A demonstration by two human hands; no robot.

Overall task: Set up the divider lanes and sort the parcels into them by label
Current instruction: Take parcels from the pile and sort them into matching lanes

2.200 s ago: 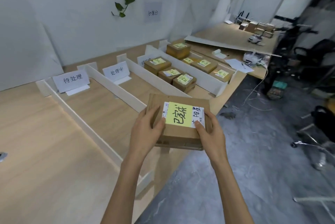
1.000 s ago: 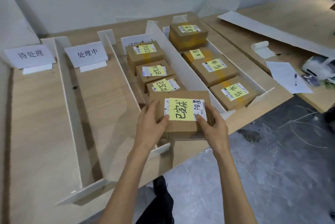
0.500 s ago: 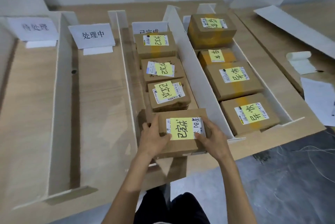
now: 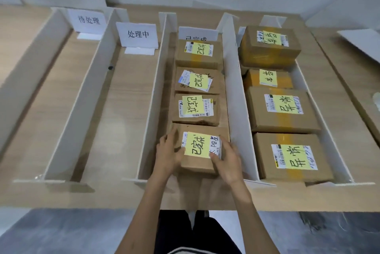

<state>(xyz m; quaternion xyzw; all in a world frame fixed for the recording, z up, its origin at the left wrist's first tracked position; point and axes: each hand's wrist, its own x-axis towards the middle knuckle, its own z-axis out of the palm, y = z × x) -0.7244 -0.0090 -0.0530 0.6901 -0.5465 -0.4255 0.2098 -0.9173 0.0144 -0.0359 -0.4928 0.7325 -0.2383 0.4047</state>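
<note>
I hold a brown cardboard parcel (image 4: 200, 149) with a yellow handwritten note, at the near end of the third lane. My left hand (image 4: 169, 154) grips its left side and my right hand (image 4: 227, 160) its right side. The parcel sits low between two white dividers (image 4: 153, 97) (image 4: 236, 97), right behind three other yellow-noted parcels (image 4: 196, 107) in that lane. The lane to the right holds several parcels (image 4: 281, 109) with a different note. The two left lanes hold only white sign cards (image 4: 137, 34) (image 4: 88, 21).
The wooden table's (image 4: 205, 198) front edge runs just below my hands, with grey floor beyond it. A white wall stands behind the lanes. A small dark object (image 4: 110, 67) lies in the second lane. A white sheet (image 4: 362, 43) lies at the far right.
I stepped up to the table and carried the parcel from over the table's edge down into the near end of the third lane, behind the other parcels. Both hands stayed on it.
</note>
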